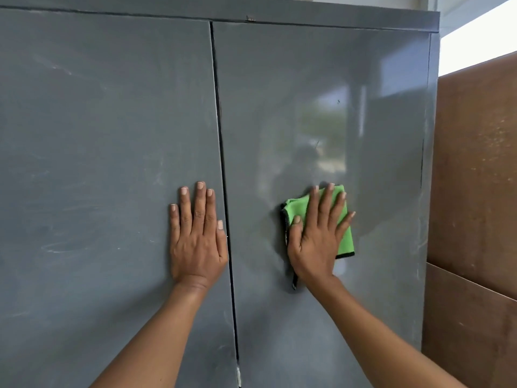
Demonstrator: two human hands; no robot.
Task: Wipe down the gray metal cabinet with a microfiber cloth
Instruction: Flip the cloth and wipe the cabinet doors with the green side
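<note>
The gray metal cabinet (112, 113) fills most of the view, its two doors shut with a dark seam between them. My left hand (197, 236) lies flat and empty on the left door, beside the seam, fingers pointing up. My right hand (316, 236) presses a folded green microfiber cloth (346, 239) with a black edge flat against the right door at mid height. The hand covers most of the cloth. The left door carries pale smears and streaks; the right door looks glossy and reflects light.
A rusty brown panel (475, 177) stands right beside the cabinet's right edge. Bright white wall or sky (475, 37) shows above it. The cabinet's top rim (307, 16) runs along the upper edge of the view.
</note>
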